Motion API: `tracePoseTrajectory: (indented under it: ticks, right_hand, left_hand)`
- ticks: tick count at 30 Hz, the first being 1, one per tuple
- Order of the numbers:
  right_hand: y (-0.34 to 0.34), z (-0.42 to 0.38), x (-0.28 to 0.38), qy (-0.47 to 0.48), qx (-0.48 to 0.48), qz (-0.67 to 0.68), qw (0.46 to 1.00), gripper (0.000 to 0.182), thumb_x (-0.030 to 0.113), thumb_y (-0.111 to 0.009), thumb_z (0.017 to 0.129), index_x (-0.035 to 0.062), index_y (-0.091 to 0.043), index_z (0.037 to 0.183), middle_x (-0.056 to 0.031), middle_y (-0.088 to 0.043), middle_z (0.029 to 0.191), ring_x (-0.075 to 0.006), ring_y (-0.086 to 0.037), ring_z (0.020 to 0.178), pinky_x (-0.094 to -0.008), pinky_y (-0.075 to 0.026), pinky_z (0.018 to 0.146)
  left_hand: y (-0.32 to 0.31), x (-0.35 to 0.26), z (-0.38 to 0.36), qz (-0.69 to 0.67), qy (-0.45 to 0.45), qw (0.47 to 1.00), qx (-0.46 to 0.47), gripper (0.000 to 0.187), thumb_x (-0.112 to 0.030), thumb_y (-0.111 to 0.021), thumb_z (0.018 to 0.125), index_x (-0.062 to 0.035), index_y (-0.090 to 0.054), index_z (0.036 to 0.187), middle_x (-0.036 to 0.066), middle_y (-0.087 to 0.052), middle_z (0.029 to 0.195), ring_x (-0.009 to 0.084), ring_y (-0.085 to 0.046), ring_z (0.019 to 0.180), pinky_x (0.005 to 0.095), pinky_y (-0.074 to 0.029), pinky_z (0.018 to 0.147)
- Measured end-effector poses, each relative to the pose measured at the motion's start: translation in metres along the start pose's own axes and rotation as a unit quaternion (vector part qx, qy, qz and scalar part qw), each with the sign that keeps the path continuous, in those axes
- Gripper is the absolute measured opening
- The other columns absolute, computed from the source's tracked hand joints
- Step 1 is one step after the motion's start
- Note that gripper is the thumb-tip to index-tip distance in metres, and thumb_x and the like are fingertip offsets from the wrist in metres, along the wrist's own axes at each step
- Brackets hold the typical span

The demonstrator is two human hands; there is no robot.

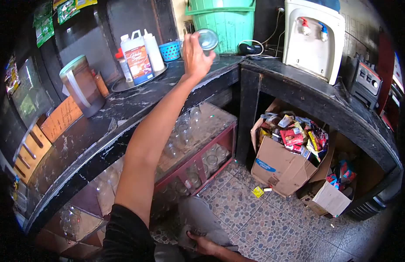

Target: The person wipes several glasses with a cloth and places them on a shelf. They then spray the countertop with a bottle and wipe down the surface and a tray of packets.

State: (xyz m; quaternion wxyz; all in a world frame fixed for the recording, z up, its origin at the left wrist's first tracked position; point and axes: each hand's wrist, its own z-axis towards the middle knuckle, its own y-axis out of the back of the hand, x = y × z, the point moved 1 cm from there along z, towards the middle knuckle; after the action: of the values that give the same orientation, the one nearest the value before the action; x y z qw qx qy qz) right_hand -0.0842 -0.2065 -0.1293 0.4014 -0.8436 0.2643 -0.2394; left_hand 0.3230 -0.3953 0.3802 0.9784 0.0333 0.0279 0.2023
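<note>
My left hand (197, 59) is raised over the counter's back corner. Its fingers are closed around a clear drinking glass (208, 40), whose round end faces me. Close to the left of this hand stands a small blue perforated basket (170, 51). Down low, my right hand (204, 245) lies against my grey trouser leg (198, 214) with the thumb apart, and I see nothing in it. Several clear glasses (184, 131) stand on the wooden shelf (202, 118) under the counter, partly behind my left arm.
A round tray (119, 87) holds a labelled jug (138, 59) and bottles. A lidded pitcher (82, 87) stands further left. Behind the glass is a green bucket (222, 22), with a water dispenser (314, 43) to the right. Cardboard boxes (276, 168) of wrappers sit on the floor.
</note>
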Motion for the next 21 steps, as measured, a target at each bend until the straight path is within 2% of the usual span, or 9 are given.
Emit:
tracePoseTrajectory:
  ticks: [3, 4, 7, 9, 11, 13, 16, 19, 21]
  right_hand:
    - [0.003, 0.006, 0.002, 0.002, -0.076, -0.026, 0.997, 0.041, 0.036, -0.06, 0.099, 0.0101, -0.055, 0.13, -0.0045, -0.064, 0.122, -0.0231, -0.062, 0.112, -0.0421, -0.055, 0.092]
    - [0.061, 0.052, -0.018, 0.141, 0.055, -0.119, 0.981, 0.038, 0.033, -0.062, 0.099, 0.011, -0.056, 0.128, -0.0044, -0.065, 0.12, -0.023, -0.063, 0.11, -0.0418, -0.056, 0.091]
    - [-0.009, -0.011, 0.024, -0.016, 0.005, 0.005, 1.0, 0.038, 0.033, -0.061, 0.1, 0.0107, -0.054, 0.13, -0.005, -0.065, 0.118, -0.0231, -0.064, 0.109, -0.0424, -0.056, 0.092]
    - [-0.018, -0.017, 0.027, 0.017, -0.013, -0.027, 0.999, 0.037, 0.033, -0.058, 0.101, 0.011, -0.054, 0.13, -0.0058, -0.064, 0.121, -0.0221, -0.063, 0.111, -0.0427, -0.055, 0.092]
    - [-0.062, -0.05, 0.053, 0.03, -0.038, 0.003, 0.999, 0.039, 0.032, -0.058, 0.102, 0.0095, -0.053, 0.133, -0.0072, -0.061, 0.126, -0.0229, -0.06, 0.115, -0.0446, -0.053, 0.095]
    - [-0.034, -0.033, 0.055, 0.035, 0.019, 0.02, 0.999, 0.04, 0.03, -0.06, 0.1, 0.009, -0.053, 0.134, -0.0069, -0.058, 0.131, -0.0247, -0.057, 0.119, -0.046, -0.05, 0.099]
    - [-0.043, -0.047, 0.08, 0.095, -0.069, 0.031, 0.993, 0.043, 0.028, -0.065, 0.098, 0.0083, -0.054, 0.134, -0.0063, -0.059, 0.131, -0.0262, -0.056, 0.12, -0.0466, -0.047, 0.101]
    - [-0.045, -0.047, 0.105, 0.333, -0.164, -0.052, 0.927, 0.04, 0.026, -0.069, 0.095, 0.0076, -0.059, 0.129, -0.0046, -0.063, 0.122, -0.024, -0.061, 0.111, -0.0401, -0.049, 0.098]
    - [-0.081, -0.059, 0.122, 0.393, -0.201, -0.084, 0.893, 0.035, 0.022, -0.068, 0.096, 0.0045, -0.061, 0.126, -0.005, -0.065, 0.12, -0.0229, -0.063, 0.109, -0.0361, -0.049, 0.096]
  left_hand:
    - [0.042, -0.041, 0.006, -0.085, -0.005, 0.995, -0.045, 0.077, -0.015, -0.087, 0.057, -0.0009, -0.048, 0.122, 0.019, -0.053, 0.108, 0.0382, -0.057, 0.105, 0.0449, -0.047, 0.094]
    - [0.057, -0.052, 0.004, -0.082, -0.024, 0.996, -0.035, 0.076, -0.017, -0.087, 0.054, -0.001, -0.051, 0.119, 0.017, -0.054, 0.107, 0.0364, -0.058, 0.104, 0.0441, -0.049, 0.092]
    - [0.109, -0.087, -0.011, -0.117, -0.023, 0.993, -0.007, 0.071, -0.018, -0.087, 0.05, -0.002, -0.057, 0.112, 0.014, -0.057, 0.107, 0.0319, -0.062, 0.099, 0.0417, -0.052, 0.089]
    - [0.141, -0.098, -0.034, -0.199, -0.011, 0.98, 0.022, 0.076, -0.018, -0.089, 0.05, -0.0041, -0.054, 0.117, 0.014, -0.059, 0.111, 0.0272, -0.063, 0.104, 0.0383, -0.051, 0.092]
    - [0.191, -0.116, -0.069, -0.305, 0.17, 0.925, 0.147, 0.083, -0.018, -0.09, 0.051, -0.0056, -0.051, 0.123, 0.014, -0.06, 0.117, 0.0227, -0.062, 0.109, 0.0362, -0.049, 0.094]
    - [0.24, -0.11, -0.106, -0.282, 0.121, 0.936, 0.173, 0.086, -0.018, -0.092, 0.052, -0.0049, -0.049, 0.125, 0.012, -0.062, 0.117, 0.021, -0.064, 0.107, 0.0361, -0.049, 0.095]
    - [0.306, -0.106, -0.177, -0.231, 0.274, 0.907, 0.223, 0.083, -0.014, -0.091, 0.055, -0.0032, -0.048, 0.125, 0.01, -0.066, 0.111, 0.02, -0.066, 0.101, 0.0361, -0.05, 0.094]
    - [0.353, -0.095, -0.255, -0.16, 0.388, 0.871, 0.256, 0.077, -0.011, -0.09, 0.06, -0.0028, -0.048, 0.123, 0.01, -0.068, 0.106, 0.0192, -0.067, 0.098, 0.0352, -0.051, 0.092]
    - [0.372, -0.099, -0.296, -0.098, 0.468, 0.839, 0.259, 0.075, -0.013, -0.091, 0.061, -0.0037, -0.047, 0.121, 0.01, -0.069, 0.103, 0.0208, -0.068, 0.097, 0.036, -0.052, 0.09]
